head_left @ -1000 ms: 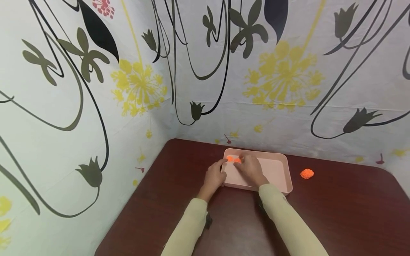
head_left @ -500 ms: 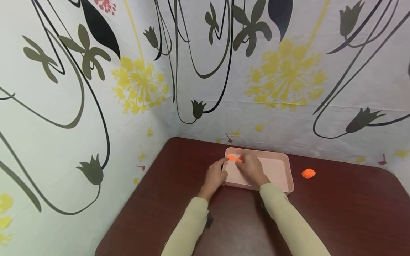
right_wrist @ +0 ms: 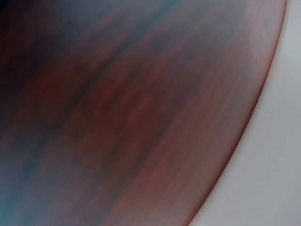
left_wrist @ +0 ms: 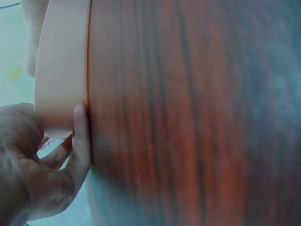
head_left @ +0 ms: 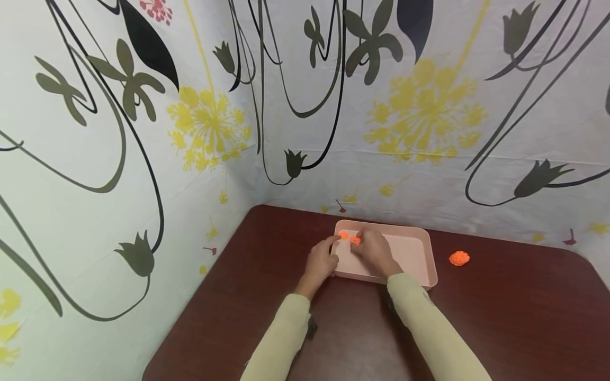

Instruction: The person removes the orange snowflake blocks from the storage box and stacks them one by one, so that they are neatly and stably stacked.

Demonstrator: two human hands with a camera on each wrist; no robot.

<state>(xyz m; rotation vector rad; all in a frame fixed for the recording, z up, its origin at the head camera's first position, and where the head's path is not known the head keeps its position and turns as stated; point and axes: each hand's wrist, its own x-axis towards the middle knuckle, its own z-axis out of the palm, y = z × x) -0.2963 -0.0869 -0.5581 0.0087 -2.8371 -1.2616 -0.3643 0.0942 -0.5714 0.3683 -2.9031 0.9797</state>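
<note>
A shallow pale pink tray (head_left: 410, 254) sits on the table in the head view. My left hand (head_left: 320, 261) holds its left end. In the left wrist view that hand (left_wrist: 42, 174) wraps the corner of the tray (left_wrist: 63, 66), one finger lying along the outer wall. Over the tray's left part my right hand (head_left: 375, 248) pinches a small orange flower (head_left: 355, 240). Just left of it, a second orange flower (head_left: 343, 235) lies in the tray, near my left fingertips. The right wrist view shows no hand, only tabletop and a pale tray wall.
Another orange flower (head_left: 459, 258), ruffled and full, lies on the dark red-brown table (head_left: 524, 307) to the right of the tray. Behind the table hangs a white flower-patterned cloth (head_left: 324, 137), close to the tray's far side.
The orange flower in my right fingers has turned slightly and shows more of itself. Both hands stay nearly in place. The head view has shifted a little.
</note>
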